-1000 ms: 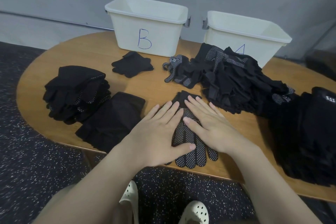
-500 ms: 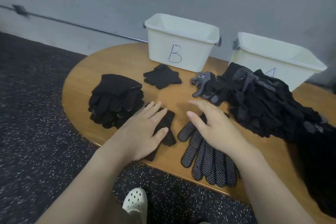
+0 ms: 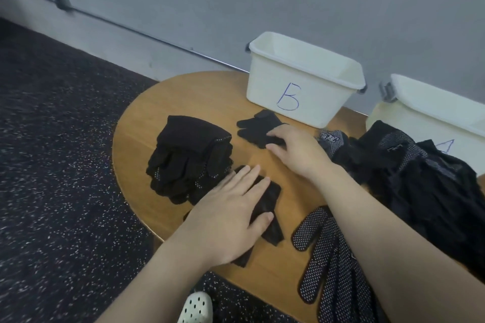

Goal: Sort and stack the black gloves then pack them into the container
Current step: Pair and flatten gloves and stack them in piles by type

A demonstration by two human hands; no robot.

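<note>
Left hand (image 3: 228, 220) lies flat, fingers straight, on a plain black glove (image 3: 267, 204) near the table's (image 3: 147, 118) left edge. Right hand (image 3: 296, 151) pinches a small black glove (image 3: 256, 126) by container B (image 3: 304, 78) (far side). Stacked gloves (image 3: 189, 157) sit left.

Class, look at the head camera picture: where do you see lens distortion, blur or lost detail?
Head view: the wall rail and table edge bow, a wide-angle effect; the whole frame is soft, so the B bin edges blur; the right glove heap merges into flat black; light is even, with faint shadows.
</note>
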